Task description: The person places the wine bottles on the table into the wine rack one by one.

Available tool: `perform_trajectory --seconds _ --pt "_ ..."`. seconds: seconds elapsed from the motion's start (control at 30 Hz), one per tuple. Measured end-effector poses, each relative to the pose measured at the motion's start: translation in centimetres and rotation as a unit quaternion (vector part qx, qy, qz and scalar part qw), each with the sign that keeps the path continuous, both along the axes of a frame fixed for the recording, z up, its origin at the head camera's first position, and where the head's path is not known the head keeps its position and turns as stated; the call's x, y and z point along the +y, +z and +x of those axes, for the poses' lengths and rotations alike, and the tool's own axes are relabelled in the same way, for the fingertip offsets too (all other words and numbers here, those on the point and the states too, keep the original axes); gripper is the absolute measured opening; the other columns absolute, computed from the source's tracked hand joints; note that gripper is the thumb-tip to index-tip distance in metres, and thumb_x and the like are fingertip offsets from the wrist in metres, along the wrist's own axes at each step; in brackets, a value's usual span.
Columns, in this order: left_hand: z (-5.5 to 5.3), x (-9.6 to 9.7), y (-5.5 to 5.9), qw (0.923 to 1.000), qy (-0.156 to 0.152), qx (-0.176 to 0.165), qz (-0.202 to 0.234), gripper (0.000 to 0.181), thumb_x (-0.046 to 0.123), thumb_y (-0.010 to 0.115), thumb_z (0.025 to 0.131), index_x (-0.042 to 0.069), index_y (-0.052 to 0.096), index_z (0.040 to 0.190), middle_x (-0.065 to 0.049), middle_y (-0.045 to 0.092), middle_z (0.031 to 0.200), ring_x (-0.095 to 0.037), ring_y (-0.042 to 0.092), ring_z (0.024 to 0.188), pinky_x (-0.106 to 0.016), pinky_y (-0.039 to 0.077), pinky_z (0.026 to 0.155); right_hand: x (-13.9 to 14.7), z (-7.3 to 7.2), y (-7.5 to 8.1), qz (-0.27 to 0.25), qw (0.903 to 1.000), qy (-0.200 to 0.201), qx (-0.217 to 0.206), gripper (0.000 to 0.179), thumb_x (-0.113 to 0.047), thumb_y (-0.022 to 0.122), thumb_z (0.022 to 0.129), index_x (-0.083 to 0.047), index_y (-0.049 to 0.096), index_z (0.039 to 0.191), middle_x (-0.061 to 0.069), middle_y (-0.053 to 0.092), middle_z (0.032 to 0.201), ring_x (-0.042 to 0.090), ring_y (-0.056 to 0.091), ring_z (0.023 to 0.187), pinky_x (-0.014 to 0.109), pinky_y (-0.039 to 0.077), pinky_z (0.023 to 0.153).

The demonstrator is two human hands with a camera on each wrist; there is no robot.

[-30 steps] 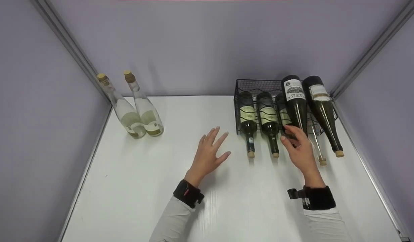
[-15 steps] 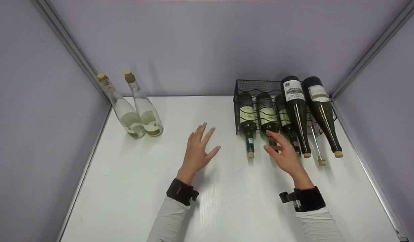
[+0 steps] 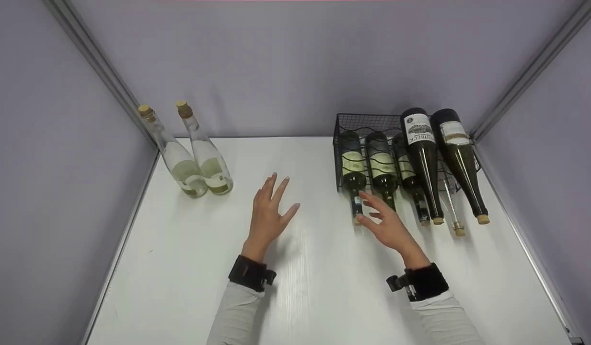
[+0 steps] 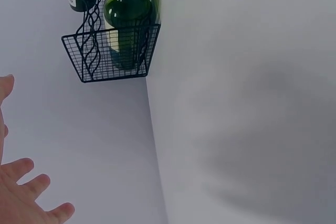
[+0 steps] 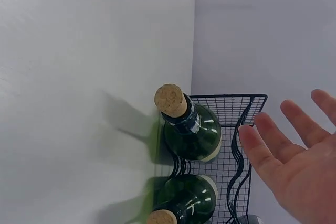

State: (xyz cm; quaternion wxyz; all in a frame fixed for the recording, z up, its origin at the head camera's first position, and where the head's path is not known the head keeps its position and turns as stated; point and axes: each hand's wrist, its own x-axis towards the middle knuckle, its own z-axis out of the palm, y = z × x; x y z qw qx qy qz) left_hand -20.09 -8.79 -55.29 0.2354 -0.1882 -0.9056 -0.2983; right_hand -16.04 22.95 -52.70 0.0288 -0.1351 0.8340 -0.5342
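Observation:
My right hand [image 3: 388, 230] hangs over the necks of the left wine bottles in the black wire rack [image 3: 336, 158], fingers spread and loosely bent, holding nothing. In the head view its thumb and fingertips overlap the leftmost green bottle [image 3: 354, 179]; the right wrist view shows the palm [image 5: 315, 177] apart from the corked bottle [image 5: 193, 132]. Beside it lies a second green bottle [image 3: 382, 163], its cork hidden behind the hand. My left hand [image 3: 267, 215] is held over the white table, fingers extended and thumb out, between the rack and two clear corked bottles [image 3: 211, 167].
Farther right in the rack lies a third green bottle [image 3: 408, 177]. Two long dark bottles [image 3: 423, 158] lie on top, necks forward. A clear corked neck [image 3: 453, 211] sticks out between them. The clear bottles stand close together at the back left. Grey panels [image 3: 285, 67] wall the table in.
Both hands have moved left. My right hand has gone from the third bottle across to the leftmost one's neck. The bottles and rack have stayed put.

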Motion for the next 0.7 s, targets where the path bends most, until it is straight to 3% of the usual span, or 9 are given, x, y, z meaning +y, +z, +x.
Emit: perform_trajectory --seconds 0.37,0.53,0.7 --pt "-0.4 -2.3 -0.5 0.9988 0.04 0.006 0.027 0.067 0.036 0.072 0.09 0.011 0.046 0.146 -0.02 0.036 0.151 -0.038 0.034 0.138 -0.059 0.028 0.108 -1.8 -0.3 -0.9 -0.009 0.9989 0.037 -0.026 0.066 -0.028 0.064 0.097 -0.01 0.035 0.153 0.014 0.035 0.154 0.039 0.037 0.137 0.057 0.036 0.105" --pt "-0.5 -4.1 -0.6 0.995 0.085 0.02 0.048 0.067 0.035 0.073 0.089 0.01 0.047 0.145 -0.023 0.038 0.148 -0.04 0.037 0.135 -0.059 0.031 0.106 -2.2 -0.2 -1.3 -0.007 0.9984 0.038 -0.041 0.066 -0.031 0.064 0.097 -0.014 0.035 0.154 0.01 0.038 0.153 0.035 0.04 0.136 0.052 0.037 0.106" --pt "-0.6 -6.1 -0.9 0.9869 0.133 0.017 0.09 0.067 0.034 0.072 0.089 0.007 0.046 0.145 -0.026 0.039 0.147 -0.041 0.04 0.133 -0.057 0.034 0.105 -2.7 -0.3 -1.8 -0.011 0.9975 0.052 -0.047 0.063 -0.025 0.062 0.099 -0.011 0.034 0.153 0.013 0.038 0.153 0.035 0.04 0.135 0.055 0.036 0.106"
